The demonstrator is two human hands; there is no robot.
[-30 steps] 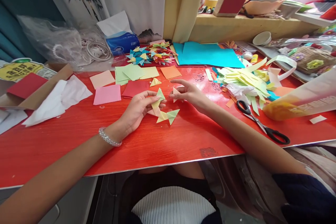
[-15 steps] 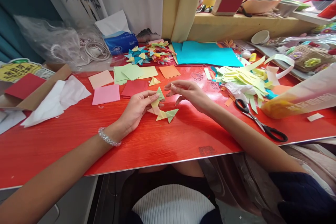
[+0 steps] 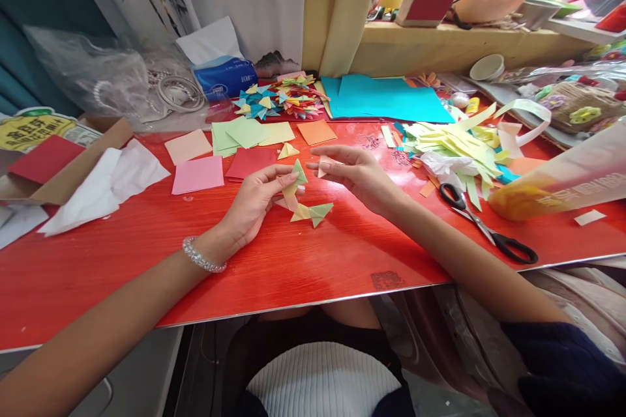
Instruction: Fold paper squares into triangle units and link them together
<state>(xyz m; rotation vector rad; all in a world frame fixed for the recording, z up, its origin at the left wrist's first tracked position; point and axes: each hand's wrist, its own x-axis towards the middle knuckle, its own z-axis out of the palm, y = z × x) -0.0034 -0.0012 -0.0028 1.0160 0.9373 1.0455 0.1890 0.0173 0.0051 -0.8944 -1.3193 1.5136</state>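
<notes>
My left hand [image 3: 249,205] is closed on a chain of folded paper pieces [image 3: 303,212] in green, yellow and pale pink. A green folded triangle stands up from its thumb and finger, and the rest of the chain hangs below the fingers. Slightly to the right, my right hand [image 3: 359,176] pinches a small pale pink folded paper piece [image 3: 323,167] between thumb and fingers. The two hands are a short gap apart. Behind them a yellow folded paper triangle [image 3: 287,151] lies on the red table [image 3: 313,273].
Square paper stacks in pink [image 3: 198,176], red [image 3: 249,164], green [image 3: 239,135] and orange [image 3: 317,133] lie behind my left hand. Black scissors [image 3: 489,228] and paper strips [image 3: 450,146] are at the right. Finished-looking folded paper clusters [image 3: 281,99] sit at the back.
My right hand has turned and closed its fingers somewhat, so the pale pink piece shows more plainly in its pinch. My left hand is nearly still.
</notes>
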